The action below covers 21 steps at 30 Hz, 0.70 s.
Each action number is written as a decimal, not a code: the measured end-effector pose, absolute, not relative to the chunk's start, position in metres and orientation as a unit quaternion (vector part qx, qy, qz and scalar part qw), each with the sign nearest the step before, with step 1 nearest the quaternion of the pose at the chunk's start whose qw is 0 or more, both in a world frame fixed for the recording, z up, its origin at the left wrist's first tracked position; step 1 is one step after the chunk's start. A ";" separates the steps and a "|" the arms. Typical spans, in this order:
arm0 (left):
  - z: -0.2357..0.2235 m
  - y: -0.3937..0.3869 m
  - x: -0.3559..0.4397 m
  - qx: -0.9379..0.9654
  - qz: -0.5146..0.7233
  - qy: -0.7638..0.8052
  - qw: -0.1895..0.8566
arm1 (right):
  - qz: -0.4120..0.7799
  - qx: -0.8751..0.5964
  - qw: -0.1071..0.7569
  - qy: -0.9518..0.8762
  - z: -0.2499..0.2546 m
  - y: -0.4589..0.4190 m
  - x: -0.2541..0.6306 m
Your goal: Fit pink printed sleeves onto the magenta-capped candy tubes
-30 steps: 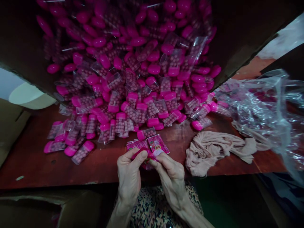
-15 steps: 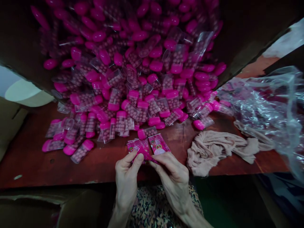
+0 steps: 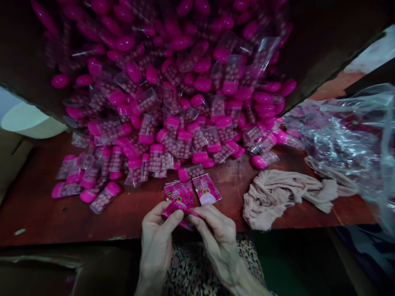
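My left hand (image 3: 159,234) and my right hand (image 3: 214,234) meet at the near edge of a dark red table (image 3: 46,209). Both pinch a small pink sticker label (image 3: 179,209) between thumb and fingers. Just beyond them lie two more pink labels (image 3: 193,192) flat on the table. Behind those spreads a big heap of clear little boxes with pink caps (image 3: 173,94), filled with small round candies. The nearest box (image 3: 189,172) lies right above the labels.
A crumpled beige stocking-like cloth (image 3: 277,193) lies to the right of my hands. Farther right is a large crinkled clear plastic bag (image 3: 348,139). A pale round object (image 3: 27,121) shows at the far left. Cardboard (image 3: 12,160) stands at the left edge.
My hands have drawn back toward me and a little left with the label. The two flat labels now lie fully uncovered.
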<state>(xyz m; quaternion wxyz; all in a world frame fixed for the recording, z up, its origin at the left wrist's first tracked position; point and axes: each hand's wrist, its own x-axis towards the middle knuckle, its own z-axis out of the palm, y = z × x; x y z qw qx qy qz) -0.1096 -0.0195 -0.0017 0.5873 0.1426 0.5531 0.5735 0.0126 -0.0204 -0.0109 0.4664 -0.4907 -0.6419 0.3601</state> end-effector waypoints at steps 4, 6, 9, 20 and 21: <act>-0.002 -0.020 -0.127 0.081 0.628 0.588 0.503 | 0.290 -0.458 0.467 -0.699 -0.014 -0.013 0.012; -0.003 -0.019 -0.137 0.053 0.653 0.599 0.461 | 0.218 -0.479 0.435 -0.730 -0.018 -0.008 0.007; -0.004 -0.017 -0.146 0.036 0.672 0.603 0.429 | 0.137 -0.516 0.338 -0.775 -0.027 -0.002 -0.005; -0.007 -0.015 -0.144 0.015 0.675 0.588 0.444 | 0.093 -0.528 0.403 -0.742 -0.028 -0.003 0.001; -0.006 -0.014 -0.142 0.011 0.675 0.586 0.447 | 0.075 -0.541 0.404 -0.734 -0.027 -0.002 0.004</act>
